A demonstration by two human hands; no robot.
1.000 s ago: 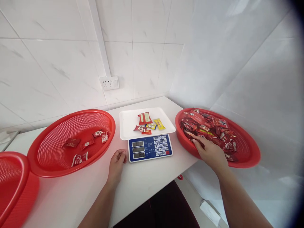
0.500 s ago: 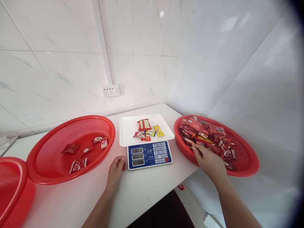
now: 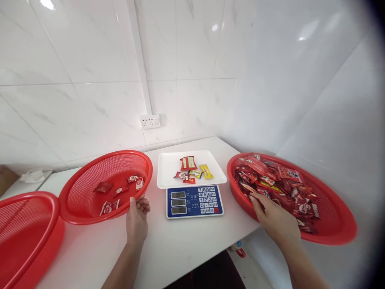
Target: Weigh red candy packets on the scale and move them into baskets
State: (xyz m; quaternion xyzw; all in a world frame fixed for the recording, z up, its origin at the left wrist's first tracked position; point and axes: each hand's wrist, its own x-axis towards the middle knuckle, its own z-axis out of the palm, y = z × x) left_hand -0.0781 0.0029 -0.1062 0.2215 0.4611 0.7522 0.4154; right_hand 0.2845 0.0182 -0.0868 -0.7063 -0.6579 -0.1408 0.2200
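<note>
My left hand (image 3: 137, 220) is at the near right rim of a red plastic basket (image 3: 75, 218), thumb up against the rim and fingers curled beside it. In that basket lie several red wrapped snacks (image 3: 119, 190). My right hand (image 3: 275, 216) reaches over the near left rim of another red basket (image 3: 339, 224), which is heaped with red snack packets (image 3: 285, 192). Its thumb and forefinger are pinched together near a narrow pale-pink piece (image 3: 248, 188); what they hold is partly hidden. Between the baskets stands a blue and white digital scale (image 3: 195, 202).
On the scale's white tray (image 3: 168, 172) rest a red-and-cream packet (image 3: 188, 163), a yellow packet (image 3: 206, 171) and smaller snacks. A third red basket (image 3: 55, 237) stands at the left. A socket (image 3: 150, 121) is on the tiled wall behind the white table (image 3: 180, 249).
My left hand has moved left from beside the scale to the basket's rim. My right hand keeps its place at the right basket. The whole view has shifted slightly.
</note>
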